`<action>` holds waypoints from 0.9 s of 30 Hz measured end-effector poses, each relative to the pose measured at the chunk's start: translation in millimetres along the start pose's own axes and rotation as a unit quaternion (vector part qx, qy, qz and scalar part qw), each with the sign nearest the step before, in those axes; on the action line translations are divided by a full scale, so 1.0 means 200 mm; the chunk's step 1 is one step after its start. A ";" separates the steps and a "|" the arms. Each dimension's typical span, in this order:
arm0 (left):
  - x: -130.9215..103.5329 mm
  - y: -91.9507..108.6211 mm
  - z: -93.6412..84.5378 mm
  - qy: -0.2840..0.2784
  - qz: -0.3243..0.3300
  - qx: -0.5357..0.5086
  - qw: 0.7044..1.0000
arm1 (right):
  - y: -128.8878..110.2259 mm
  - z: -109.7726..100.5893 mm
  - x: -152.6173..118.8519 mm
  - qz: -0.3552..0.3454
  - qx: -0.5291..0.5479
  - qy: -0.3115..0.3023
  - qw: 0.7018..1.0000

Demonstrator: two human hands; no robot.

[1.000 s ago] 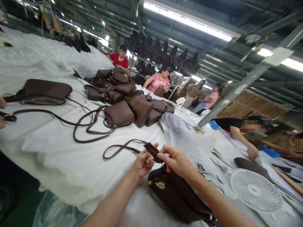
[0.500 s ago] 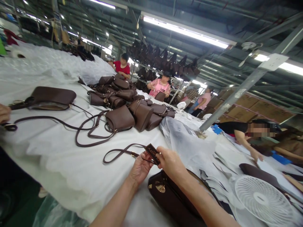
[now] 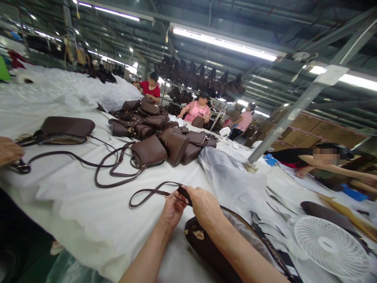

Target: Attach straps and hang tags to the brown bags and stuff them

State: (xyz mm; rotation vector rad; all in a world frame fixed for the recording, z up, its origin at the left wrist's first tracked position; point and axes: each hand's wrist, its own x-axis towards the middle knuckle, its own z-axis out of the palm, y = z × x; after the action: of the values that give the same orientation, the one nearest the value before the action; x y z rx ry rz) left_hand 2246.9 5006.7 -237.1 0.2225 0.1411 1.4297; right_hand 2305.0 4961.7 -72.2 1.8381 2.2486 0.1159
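My right hand point(image 3: 203, 204) pinches a dark hang tag point(image 3: 184, 192), now tilted so that its lettering hardly shows. Close by on the left, my left hand point(image 3: 173, 210) has its fingers closed on the tag's thin cord point(image 3: 180, 199). A narrow brown strap point(image 3: 147, 197) with a gold fitting runs from the fingers and loops on the white table covering point(image 3: 97, 224). Below my right hand lies a dark brown handbag point(image 3: 203, 243) with a gold emblem, its top open and pale lining visible. My right forearm covers part of it.
Brown bags point(image 3: 150, 151) are heaped mid-table, with clear plastic point(image 3: 232, 169) beside them. A white fan point(image 3: 330, 245) stands at right. Another person's hand point(image 3: 10, 151) grips a strap near a brown bag point(image 3: 67, 129) at left. A metal post point(image 3: 282, 125) rises on the right.
The hang tag has turned from face-on to nearly edge-on as my right hand shifted slightly left. On the right, a co-worker's arm has stretched further right.
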 end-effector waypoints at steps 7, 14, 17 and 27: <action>-0.01 0.02 0.00 -0.029 0.043 0.144 0.988 | -0.03 -0.01 0.04 -0.036 -0.039 -0.025 0.998; -0.06 0.23 0.07 -0.100 -0.011 0.412 0.906 | 0.07 0.06 0.03 -0.093 0.002 -0.008 0.996; -0.14 0.43 0.07 -0.132 -0.043 0.551 0.823 | 0.22 0.11 -0.08 -0.100 -0.002 0.071 0.993; -0.41 0.65 -0.01 -0.181 -0.191 0.687 0.677 | 0.37 0.16 -0.20 -0.093 0.053 0.034 0.994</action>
State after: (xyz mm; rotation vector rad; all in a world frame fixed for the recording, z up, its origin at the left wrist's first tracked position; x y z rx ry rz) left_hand 2109.2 4942.1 -211.0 1.6141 0.8829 0.5560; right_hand 2390.8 4936.1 -82.1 1.6854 2.5051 0.0273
